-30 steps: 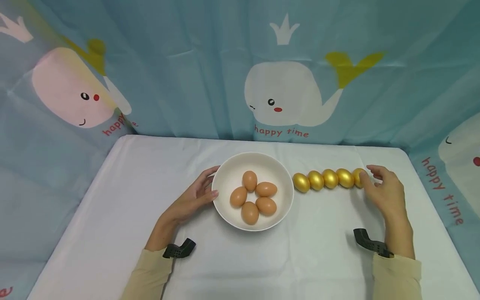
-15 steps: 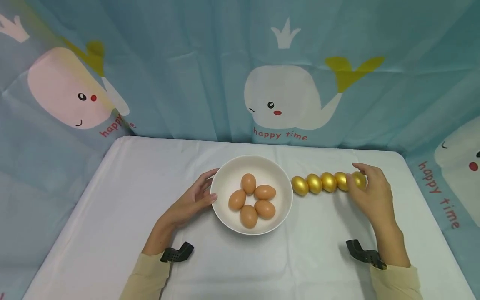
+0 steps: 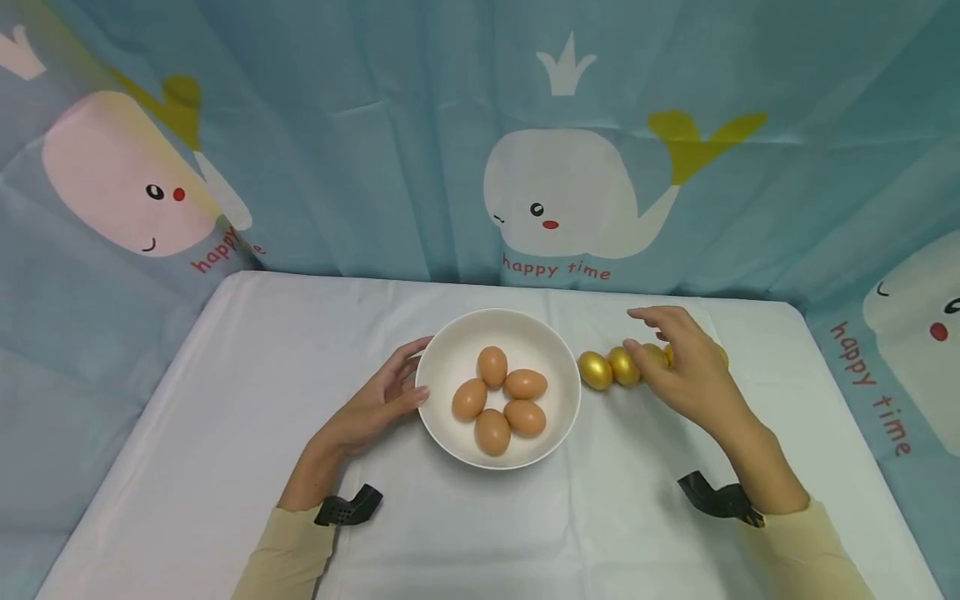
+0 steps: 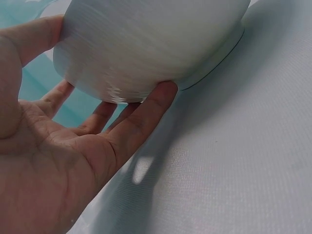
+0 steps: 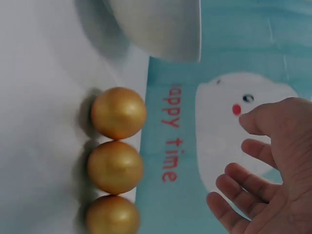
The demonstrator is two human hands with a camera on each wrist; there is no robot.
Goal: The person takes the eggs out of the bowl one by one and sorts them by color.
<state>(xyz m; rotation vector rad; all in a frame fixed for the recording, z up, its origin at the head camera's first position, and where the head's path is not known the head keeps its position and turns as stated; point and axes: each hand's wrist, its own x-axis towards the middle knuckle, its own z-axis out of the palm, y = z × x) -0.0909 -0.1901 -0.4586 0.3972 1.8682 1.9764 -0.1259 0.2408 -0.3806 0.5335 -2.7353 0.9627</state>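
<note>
Several brown eggs (image 3: 492,432) lie in a ring inside a white bowl (image 3: 498,323) on the table. My left hand (image 3: 378,407) holds the bowl at its left side, thumb at the rim. In the left wrist view, the fingers (image 4: 146,114) of that hand curve along the bowl's outer wall (image 4: 151,44). To the bowl's right runs a row of golden eggs (image 3: 596,370), also seen as golden eggs (image 5: 118,113) in the right wrist view. My right hand (image 3: 693,371) hovers over the row with nothing in its loosely bent fingers, hiding some of the eggs.
A white cloth (image 3: 465,533) covers the table. Behind it and at both sides hangs a blue curtain (image 3: 420,167) printed with whales. Each wrist wears a black camera mount (image 3: 349,506).
My right hand has swept left along the golden eggs, from the far end of the row toward its middle. The left hand stays at the bowl, and the eggs keep their places.
</note>
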